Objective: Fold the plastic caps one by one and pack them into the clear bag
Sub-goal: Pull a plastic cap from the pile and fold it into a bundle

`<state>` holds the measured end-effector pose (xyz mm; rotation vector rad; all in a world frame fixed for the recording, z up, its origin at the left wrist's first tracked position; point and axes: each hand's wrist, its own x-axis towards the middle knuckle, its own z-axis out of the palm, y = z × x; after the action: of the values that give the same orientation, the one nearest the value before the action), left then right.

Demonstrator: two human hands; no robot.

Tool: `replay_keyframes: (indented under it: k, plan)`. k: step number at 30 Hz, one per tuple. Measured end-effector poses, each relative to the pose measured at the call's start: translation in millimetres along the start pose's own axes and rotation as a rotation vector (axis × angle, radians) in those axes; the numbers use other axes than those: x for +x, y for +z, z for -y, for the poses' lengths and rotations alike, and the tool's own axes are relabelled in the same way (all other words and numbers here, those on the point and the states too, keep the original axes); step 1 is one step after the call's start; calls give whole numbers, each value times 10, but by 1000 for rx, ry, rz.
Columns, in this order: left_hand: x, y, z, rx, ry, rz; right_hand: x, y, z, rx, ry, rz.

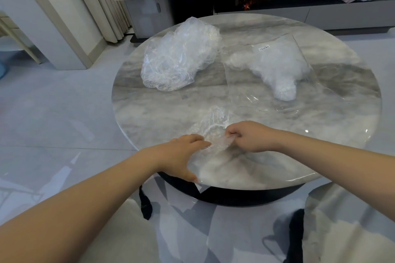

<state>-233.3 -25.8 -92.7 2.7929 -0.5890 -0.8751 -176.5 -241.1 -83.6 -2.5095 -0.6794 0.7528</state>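
Far left on the round marble table [320, 134] sits the loose heap of plastic caps [179, 57], crumpled and unsorted, probably the supply waiting its turn. Nearer the person, at the table's front edge, the left hand [181, 156] lies on one single cap [211, 130], its fingers [201, 141] stretched fairly straight and pressing down on the film, the thumb reaching toward the rim; I judge it is pinning the cap so it cannot slide while it is folded. Just beside it, the right hand [250, 136] has its fingers curled tight, pinching a gathered bit of the same cap, as if to draw it over into a fold. Farther right and back lies the clear bag [275, 66], flat on the table with a barcode sticker, a white bundle of what look like folded caps already inside. Its mouth seems to face the person, handy for sliding the next one in.
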Motion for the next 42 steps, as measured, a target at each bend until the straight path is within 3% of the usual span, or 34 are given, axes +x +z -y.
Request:
replay_keyframes:
  k: [7, 16, 28, 32, 38, 42]
  plan:
    - [-50, -153, -61, -115, -99, -134, -73, -19, -27, 106, -39, 34]
    - [-1, -220, -78, -426, -198, -94, -69, -2, -42, 147, 34, -86]
    - [290, -158, -109, 13, -310, -428, -20, 70, -201, -54, 275, -216]
    - [457, -88, -73, 245, -367, -429, -26, 87, -213, -241, 322, -214]
    - [539, -44, -110, 406, -368, -412, -21, 144, -216, -398, 305, -207]
    - [570, -103, -219, 372, -294, -683, -24, 112, -206, -344, 320, -268]
